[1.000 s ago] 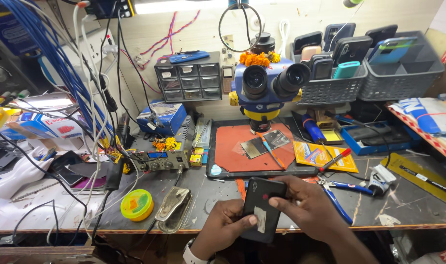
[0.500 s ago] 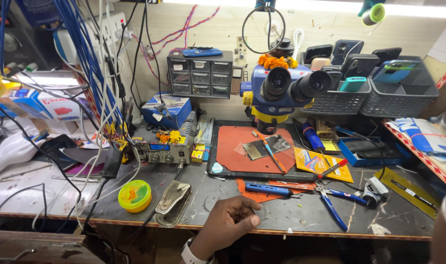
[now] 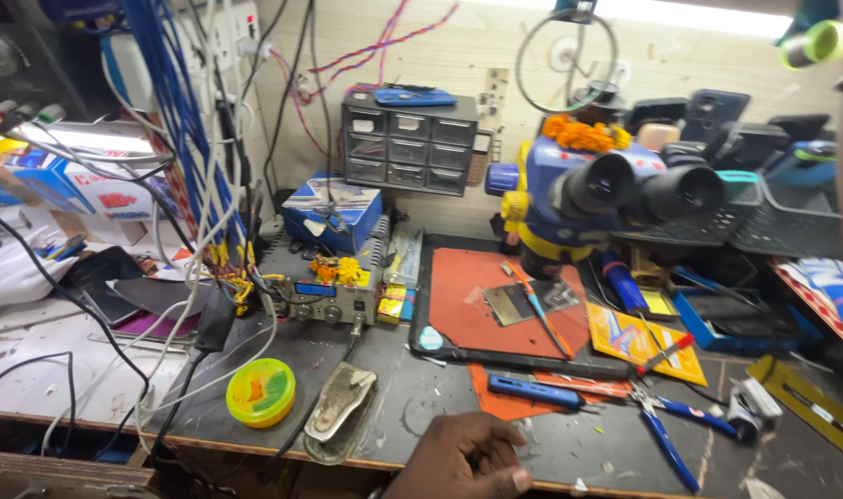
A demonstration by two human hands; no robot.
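One of your hands shows, the left hand [image 3: 467,457], lower centre on the desk [image 3: 412,407], grip empty, fingers loosely curled; nearest, one blue-handled screwdriver [image 3: 535,392].

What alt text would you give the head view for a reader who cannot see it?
A person's left hand rests empty on the front edge of a cluttered electronics workbench, near a blue-handled screwdriver and blue pliers. Behind stand an orange work mat, a blue microscope and a small parts drawer cabinet.
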